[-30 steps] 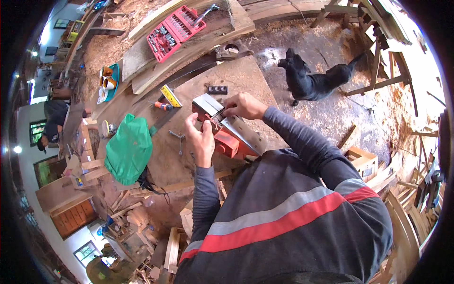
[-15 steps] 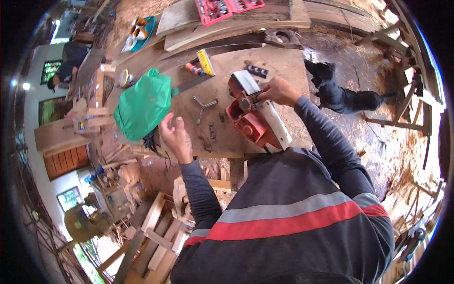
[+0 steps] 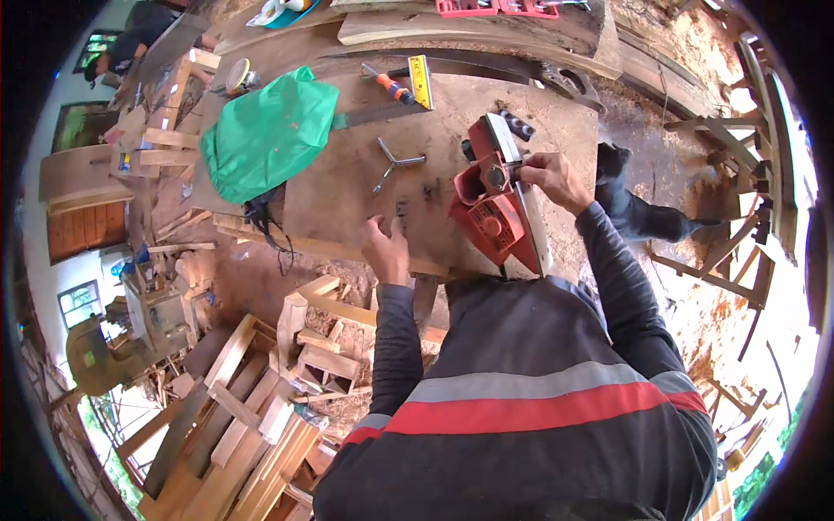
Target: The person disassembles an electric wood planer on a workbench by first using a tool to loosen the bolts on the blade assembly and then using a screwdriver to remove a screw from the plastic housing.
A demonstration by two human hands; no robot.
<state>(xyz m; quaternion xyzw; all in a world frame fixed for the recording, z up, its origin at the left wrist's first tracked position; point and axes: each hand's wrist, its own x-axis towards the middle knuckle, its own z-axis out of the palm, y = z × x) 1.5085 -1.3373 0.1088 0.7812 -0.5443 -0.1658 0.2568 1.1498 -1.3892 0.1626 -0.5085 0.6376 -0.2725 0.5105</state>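
Note:
A red electric hand planer point(image 3: 491, 221) lies tipped over on the wooden workbench point(image 3: 339, 195), its pale metal sole facing right. My right hand point(image 3: 556, 181) is closed at the planer's right side, thumb and fingertips gripping near its middle; what exactly lies under the fingertips is hidden. Close to the bench's front edge, my left hand point(image 3: 387, 250) has its thumb and forefinger apart, just short of a small slotted metal piece point(image 3: 401, 208). A three-armed socket wrench point(image 3: 396, 160) rests beyond that piece. Behind the planer sits a small dark part with round holes point(image 3: 519, 127).
A green cloth bag point(image 3: 274, 135) occupies the bench's left. A screwdriver point(image 3: 393, 87) and a yellow-handled square point(image 3: 420, 82) lie farther back, before a handsaw point(image 3: 569, 85). A black dog point(image 3: 638, 208) stands right of the bench. Stacked timber point(image 3: 234, 425) fills the lower left.
My left hand has moved right, from beside the green bag to near the slotted metal piece. My right hand stays at the planer. The whole view has shifted.

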